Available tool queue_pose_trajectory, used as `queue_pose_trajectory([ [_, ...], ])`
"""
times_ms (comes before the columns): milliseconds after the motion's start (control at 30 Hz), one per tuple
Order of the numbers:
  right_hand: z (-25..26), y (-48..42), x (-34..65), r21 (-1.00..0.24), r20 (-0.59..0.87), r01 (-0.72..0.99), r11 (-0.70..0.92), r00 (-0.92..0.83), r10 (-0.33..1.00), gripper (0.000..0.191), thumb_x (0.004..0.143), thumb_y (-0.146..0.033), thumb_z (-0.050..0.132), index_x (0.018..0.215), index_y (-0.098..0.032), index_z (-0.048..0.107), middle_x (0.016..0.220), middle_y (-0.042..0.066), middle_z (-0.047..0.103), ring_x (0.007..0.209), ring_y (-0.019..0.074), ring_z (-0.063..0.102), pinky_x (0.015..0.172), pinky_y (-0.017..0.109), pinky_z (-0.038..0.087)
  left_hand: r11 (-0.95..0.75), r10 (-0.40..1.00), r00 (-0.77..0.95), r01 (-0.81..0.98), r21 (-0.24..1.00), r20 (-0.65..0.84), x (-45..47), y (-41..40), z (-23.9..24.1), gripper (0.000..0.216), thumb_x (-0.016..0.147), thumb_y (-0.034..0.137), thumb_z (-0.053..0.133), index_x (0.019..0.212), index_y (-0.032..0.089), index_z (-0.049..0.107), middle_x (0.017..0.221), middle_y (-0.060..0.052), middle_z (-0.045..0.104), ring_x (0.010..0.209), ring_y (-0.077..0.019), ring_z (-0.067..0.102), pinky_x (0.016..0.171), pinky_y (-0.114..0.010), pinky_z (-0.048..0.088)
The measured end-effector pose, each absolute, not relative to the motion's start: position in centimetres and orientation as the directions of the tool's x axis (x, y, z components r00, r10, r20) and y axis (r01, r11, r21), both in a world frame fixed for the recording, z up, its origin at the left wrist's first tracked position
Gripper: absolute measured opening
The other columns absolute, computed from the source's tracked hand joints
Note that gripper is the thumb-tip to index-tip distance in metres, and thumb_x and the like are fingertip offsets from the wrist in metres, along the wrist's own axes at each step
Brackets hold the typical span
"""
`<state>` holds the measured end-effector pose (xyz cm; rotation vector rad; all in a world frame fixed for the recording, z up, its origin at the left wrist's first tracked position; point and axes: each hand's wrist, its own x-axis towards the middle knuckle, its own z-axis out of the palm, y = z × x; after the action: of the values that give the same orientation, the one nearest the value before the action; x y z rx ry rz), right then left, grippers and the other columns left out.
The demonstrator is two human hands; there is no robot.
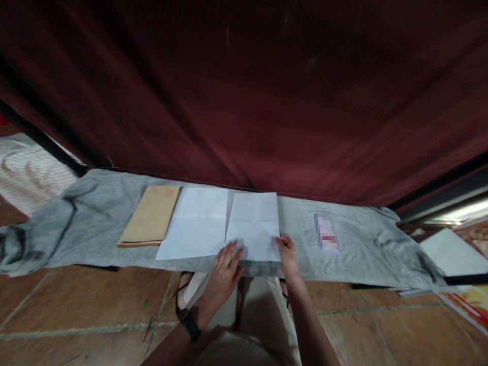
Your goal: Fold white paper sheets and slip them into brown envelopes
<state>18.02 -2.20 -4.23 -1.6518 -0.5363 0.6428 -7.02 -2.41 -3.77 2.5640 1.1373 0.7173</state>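
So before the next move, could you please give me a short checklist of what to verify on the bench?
1. Left hand on the right-hand white sheet: ok, fingers at its lower left corner.
2. Right hand at that sheet's right edge: ok.
3. Right hand's grip: cannot tell, too small to make out.
4. That sheet free of creases: not ok, faint lines cross it.
5. Brown paper stack clear of both hands: ok, left of the other white sheet.
6. Print on the pixelated item readable: not ok.
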Motion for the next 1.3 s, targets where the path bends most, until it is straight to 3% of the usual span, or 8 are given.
queue_pose_trajectory([
  [200,2.1,-3.1,21.0,-0.991,0.055,0.121,-0.052,0.738,0.672,0.040,0.072,-0.058,0.068,0.081,-0.022,0.056,0.070,-0.005,0.054,0.066,0.0137,0.049,0.065,0.026,0.041,-0.529,0.828,0.478,0.496,0.689,0.292,-5.7,-1.9,-2.7,0.047,0.099,0.038,0.051,0.144,0.024,0.051,0.157,-0.011,0.044,0.145,-0.0264,0.041,0.119,-0.050,0.037],
  [400,11.7,-5.8,19.8,-0.707,0.418,0.697,-0.118,0.547,0.725,0.023,0.096,-0.041,0.049,0.098,-0.021,0.060,0.071,-0.001,0.062,0.060,0.0147,0.055,0.060,0.027,0.038,-0.002,0.932,0.363,0.075,0.997,-0.025,-2.4,-0.6,1.4,0.055,0.093,0.054,0.058,0.140,0.024,0.056,0.149,-0.012,0.053,0.139,-0.0292,0.049,0.112,-0.047,0.045],
  [533,13.3,-6.9,14.8,-0.426,0.489,0.904,-0.031,0.260,0.833,0.021,0.102,-0.029,0.041,0.101,-0.022,0.061,0.096,0.007,0.068,0.078,0.0187,0.064,0.066,0.028,0.042,0.367,0.877,0.429,-0.304,0.879,-0.218,-0.8,0.0,5.1,0.069,0.093,0.065,0.052,0.150,0.027,0.042,0.145,-0.014,0.057,0.131,-0.0292,0.057,0.093,-0.042,0.057],
  [700,9.2,-7.0,9.7,-0.315,0.371,0.947,0.064,0.061,0.927,0.019,0.101,-0.020,0.042,0.099,-0.023,0.061,0.091,0.006,0.067,0.081,0.0216,0.064,0.072,0.032,0.048,0.475,0.865,0.381,-0.411,0.778,-0.326,-0.8,0.7,5.6,0.063,0.076,0.054,0.077,0.129,0.025,0.058,0.115,-0.006,0.072,0.098,-0.0209,0.070,0.069,-0.027,0.057],
  [800,6.7,-7.2,8.2,-0.335,0.300,0.938,0.084,0.021,0.954,0.018,0.100,-0.017,0.044,0.098,-0.024,0.061,0.091,0.004,0.068,0.081,0.0203,0.065,0.074,0.031,0.050,0.493,0.867,0.290,-0.375,0.785,-0.406,-1.0,1.1,3.4,0.051,0.066,0.039,0.082,0.110,0.021,0.064,0.097,-0.004,0.075,0.081,-0.0190,0.070,0.063,-0.026,0.054],
  [933,4.4,-7.8,8.2,-0.479,0.237,0.871,0.113,0.004,0.972,0.016,0.099,-0.020,0.048,0.099,-0.025,0.063,0.095,0.003,0.070,0.088,0.0195,0.067,0.080,0.030,0.053,0.401,0.914,0.202,-0.312,0.861,-0.352,-1.0,1.9,0.3,0.038,0.061,0.028,0.074,0.096,0.016,0.067,0.088,-0.007,0.076,0.084,-0.0244,0.071,0.075,-0.035,0.055],
  [1167,-0.1,-7.9,16.0,-0.665,0.329,0.739,-0.103,0.414,0.849,0.034,0.097,-0.032,0.048,0.125,-0.020,0.061,0.135,0.015,0.059,0.128,0.0277,0.054,0.108,0.047,0.045,0.526,0.818,0.382,-0.197,0.827,-0.429,-2.3,5.4,1.5,0.037,0.054,0.017,0.074,0.090,0.012,0.072,0.077,-0.006,0.076,0.071,-0.0235,0.071,0.069,-0.033,0.055],
  [1300,-2.1,-7.9,20.2,-0.831,0.176,0.516,-0.205,0.595,0.784,0.044,0.093,-0.043,0.049,0.126,-0.017,0.060,0.124,0.015,0.065,0.114,0.0271,0.062,0.099,0.044,0.051,0.563,0.720,0.564,-0.135,0.816,-0.404,-3.0,7.6,3.1,0.037,0.056,0.018,0.078,0.092,0.011,0.075,0.085,-0.010,0.078,0.077,-0.0258,0.073,0.072,-0.034,0.055],
])
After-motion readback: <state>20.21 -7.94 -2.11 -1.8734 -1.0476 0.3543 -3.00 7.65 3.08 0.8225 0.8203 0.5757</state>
